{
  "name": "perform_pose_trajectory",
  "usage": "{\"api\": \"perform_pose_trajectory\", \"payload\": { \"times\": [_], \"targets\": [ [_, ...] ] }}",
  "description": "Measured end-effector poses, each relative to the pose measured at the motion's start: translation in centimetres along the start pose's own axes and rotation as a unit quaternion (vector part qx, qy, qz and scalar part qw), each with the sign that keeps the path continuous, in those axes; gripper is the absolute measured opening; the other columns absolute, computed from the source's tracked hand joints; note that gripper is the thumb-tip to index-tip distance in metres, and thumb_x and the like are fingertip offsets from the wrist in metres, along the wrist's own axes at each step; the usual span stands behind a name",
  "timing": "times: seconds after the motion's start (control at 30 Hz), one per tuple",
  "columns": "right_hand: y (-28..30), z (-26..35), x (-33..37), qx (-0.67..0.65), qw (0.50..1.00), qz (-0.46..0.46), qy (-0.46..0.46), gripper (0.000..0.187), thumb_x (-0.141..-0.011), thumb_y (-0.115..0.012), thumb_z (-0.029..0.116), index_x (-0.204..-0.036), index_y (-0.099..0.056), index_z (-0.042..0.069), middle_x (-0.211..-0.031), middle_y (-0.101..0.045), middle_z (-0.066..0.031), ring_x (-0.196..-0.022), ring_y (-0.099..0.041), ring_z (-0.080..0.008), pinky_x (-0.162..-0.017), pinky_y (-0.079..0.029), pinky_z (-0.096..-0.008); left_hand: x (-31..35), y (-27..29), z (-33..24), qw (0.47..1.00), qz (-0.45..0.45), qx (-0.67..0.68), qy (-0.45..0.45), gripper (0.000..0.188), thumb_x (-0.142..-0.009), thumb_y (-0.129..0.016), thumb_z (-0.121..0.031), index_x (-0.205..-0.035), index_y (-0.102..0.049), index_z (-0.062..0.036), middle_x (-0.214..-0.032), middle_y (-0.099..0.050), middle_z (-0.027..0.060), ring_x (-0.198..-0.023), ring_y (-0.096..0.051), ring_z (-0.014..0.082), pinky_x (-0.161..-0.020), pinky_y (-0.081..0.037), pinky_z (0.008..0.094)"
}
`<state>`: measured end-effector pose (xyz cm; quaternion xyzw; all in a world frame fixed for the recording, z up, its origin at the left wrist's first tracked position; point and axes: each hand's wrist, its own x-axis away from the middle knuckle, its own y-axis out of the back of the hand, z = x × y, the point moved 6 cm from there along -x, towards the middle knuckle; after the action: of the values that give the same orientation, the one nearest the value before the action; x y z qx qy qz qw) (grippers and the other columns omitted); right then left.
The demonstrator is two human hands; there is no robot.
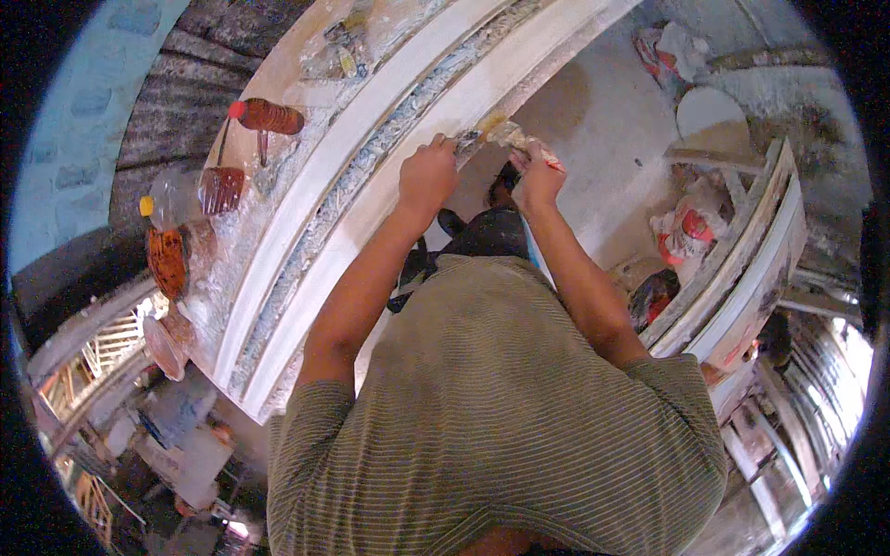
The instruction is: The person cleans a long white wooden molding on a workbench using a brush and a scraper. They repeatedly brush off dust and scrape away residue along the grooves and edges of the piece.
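My left hand (428,178) is closed at the near edge of a long white plank (394,185). Its fingertips meet a small dark and yellowish piece that I cannot identify. To its right, my right hand (538,181) is closed around a crumpled red-and-white packet (549,156). A pale, yellowish, crumpled end (506,134) sticks out of that grip toward my left fingertips. A second white plank (320,167) lies parallel beyond the first, with grey shavings or debris (357,153) in the gap between them.
Left, on the dusty bench, lie a red-capped bottle (269,116) of brown liquid, a dark red bottle (222,190), a clear yellow-capped bottle (173,199) and an orange-brown bottle (167,261). More boards (742,269) stand at right, beside plastic bags (688,232) on the floor.
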<state>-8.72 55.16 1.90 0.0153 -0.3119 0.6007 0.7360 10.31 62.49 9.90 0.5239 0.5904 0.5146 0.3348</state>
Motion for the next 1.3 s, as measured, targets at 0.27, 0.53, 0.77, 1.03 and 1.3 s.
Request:
{"api": "perform_pose_trajectory", "payload": {
  "times": [0.27,0.53,0.77,1.03,1.3],
  "targets": [
    [0.8,-1.2,-0.8,0.069,0.995,0.061,-0.023,0.018,-0.09,-0.064,0.009,-0.105,-0.061,-0.001,-0.093,-0.067,-0.0126,-0.077,-0.069,-0.0233,-0.069,-0.059,-0.032,8.9,-5.1,9.3,0.907,0.006,0.372,0.199,0.029,-0.088,-0.063,-0.029,-0.094,-0.064,-0.0002,-0.095,-0.066,0.0217,-0.088,-0.063,0.0387,-0.079,-0.049,0.0432],
    [-0.6,-0.4,-1.8,0.038,0.998,0.042,-0.022,0.017,-0.091,-0.061,0.01,-0.105,-0.062,-0.001,-0.096,-0.066,-0.0127,-0.077,-0.068,-0.0221,-0.068,-0.059,-0.0327,-4.4,-3.1,-0.8,0.918,-0.088,0.349,0.167,0.03,-0.088,-0.062,-0.027,-0.092,-0.061,0.0025,-0.088,-0.064,0.0262,-0.086,-0.062,0.0412,-0.077,-0.047,0.0452],
    [-1.0,3.3,-6.0,0.039,0.996,0.044,-0.069,0.016,-0.093,-0.057,0.013,-0.106,-0.061,0.005,-0.103,-0.065,-0.0081,-0.092,-0.065,-0.0218,-0.073,-0.059,-0.0381,3.1,-1.2,1.9,0.944,-0.064,0.274,0.171,0.029,-0.09,-0.06,-0.026,-0.094,-0.057,0.0027,-0.084,-0.062,0.0273,-0.082,-0.061,0.0431,-0.074,-0.047,0.046],
    [-2.4,1.9,-6.0,0.036,0.986,0.084,-0.14,0.016,-0.092,-0.06,0.018,-0.102,-0.063,0.006,-0.092,-0.064,-0.0052,-0.078,-0.064,-0.0187,-0.067,-0.059,-0.0354,-5.9,-5.2,-1.8,0.924,-0.058,0.319,0.202,0.028,-0.092,-0.06,-0.025,-0.094,-0.056,0.002,-0.084,-0.061,0.0245,-0.075,-0.061,0.0358,-0.071,-0.048,0.0442],
    [-2.3,2.8,-9.5,0.006,0.988,0.005,-0.155,0.022,-0.095,-0.053,0.024,-0.103,-0.061,0.005,-0.106,-0.062,-0.0107,-0.093,-0.064,-0.0247,-0.076,-0.059,-0.0396,-8.2,-2.9,-3.9,0.936,-0.026,0.301,0.183,0.031,-0.088,-0.061,-0.025,-0.097,-0.058,0.0049,-0.093,-0.062,0.0305,-0.091,-0.063,0.0442,-0.079,-0.047,0.047]
  ]
}}
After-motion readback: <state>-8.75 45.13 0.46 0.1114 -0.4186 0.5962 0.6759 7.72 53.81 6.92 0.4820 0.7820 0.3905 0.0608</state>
